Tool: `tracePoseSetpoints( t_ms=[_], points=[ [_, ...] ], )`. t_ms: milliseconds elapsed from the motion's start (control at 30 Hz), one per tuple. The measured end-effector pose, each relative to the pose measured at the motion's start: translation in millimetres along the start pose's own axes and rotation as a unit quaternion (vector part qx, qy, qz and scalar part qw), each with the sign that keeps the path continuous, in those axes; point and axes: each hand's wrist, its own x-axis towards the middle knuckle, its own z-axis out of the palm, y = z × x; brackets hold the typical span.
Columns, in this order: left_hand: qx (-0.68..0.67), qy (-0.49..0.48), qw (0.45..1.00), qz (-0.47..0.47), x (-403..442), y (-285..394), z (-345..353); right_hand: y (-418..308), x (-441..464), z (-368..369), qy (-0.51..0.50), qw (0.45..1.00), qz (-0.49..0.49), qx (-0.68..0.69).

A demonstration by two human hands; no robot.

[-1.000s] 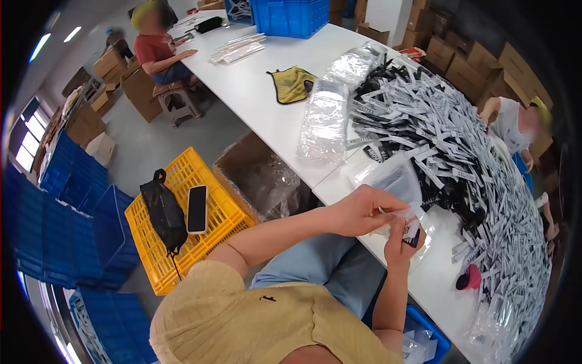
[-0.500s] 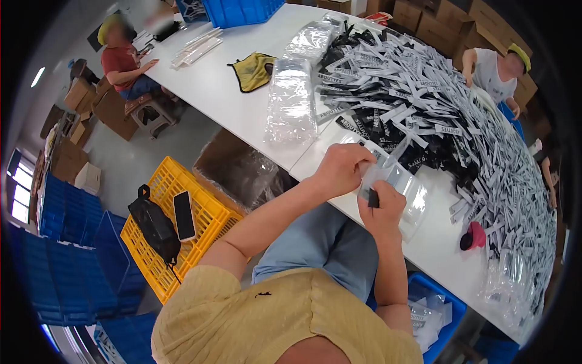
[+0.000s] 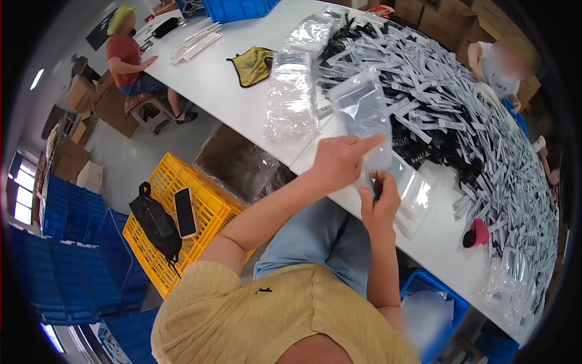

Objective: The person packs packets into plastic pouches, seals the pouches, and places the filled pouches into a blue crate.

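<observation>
Plastic bag (image 3: 362, 106) against left grip (image 3: 342, 161)

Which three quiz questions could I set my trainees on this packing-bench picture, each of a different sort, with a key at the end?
1. True or false: the phone lies on the white table.

2. What is the main colour of the dark-edged cloth beside the stacked clear bags?
A) blue
B) yellow
C) pink

3. Which of the wearer's own hands has a finger stretched out in front of the pale bag?

Key:
1. False; it lies on the yellow crate, beside the black pouch.
2. B
3. The left hand.
</observation>
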Motion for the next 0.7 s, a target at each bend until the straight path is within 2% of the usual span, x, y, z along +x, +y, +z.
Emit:
tracePoseSetpoints(
  t_ms=[33,167,233,300,333,367,433,500,533,567,600,667,700],
  points=[
    [-0.015,0.012,1.000,0.009,0,4,2,3,-3,4,-0.016,1.000,-0.008,0.005],
    [-0.012,0.038,0.996,0.074,-9,22,1,16,-2,9,-0.081,0.987,0.113,0.083],
    [-0.010,0.066,0.989,0.131,-16,28,13,-6,5,21,0.026,0.941,0.217,0.257],
    [-0.018,0.007,0.998,0.052,-17,17,12,-22,13,15,0.001,0.855,0.364,0.370],
    [-0.036,-0.008,0.999,-0.003,-15,10,8,-25,15,11,-0.102,0.886,0.296,0.342],
    [-0.056,-0.022,0.997,-0.058,-13,5,4,-25,10,12,-0.108,0.891,0.295,0.328],
    [-0.001,-0.040,0.999,-0.018,-16,2,-1,-18,-1,18,-0.113,0.903,0.288,0.298],
    [0.036,-0.056,0.997,0.049,-31,11,12,20,-7,37,0.008,0.935,0.229,0.271],
    [0.027,-0.013,0.997,0.077,-34,21,14,21,-4,42,0.049,0.931,0.189,0.309],
    [0.031,-0.036,0.998,0.050,-33,18,10,21,-2,44,0.092,0.922,0.149,0.347],
    [0.034,-0.061,0.997,0.024,-32,14,6,20,-7,31,-0.017,0.923,0.239,0.302],
    [0.032,-0.089,0.995,-0.038,-26,6,-3,-11,-1,16,-0.069,0.925,0.235,0.291],
    [0.024,-0.095,0.995,-0.002,-26,8,-2,-19,2,14,-0.096,0.926,0.230,0.284]
  ],
)
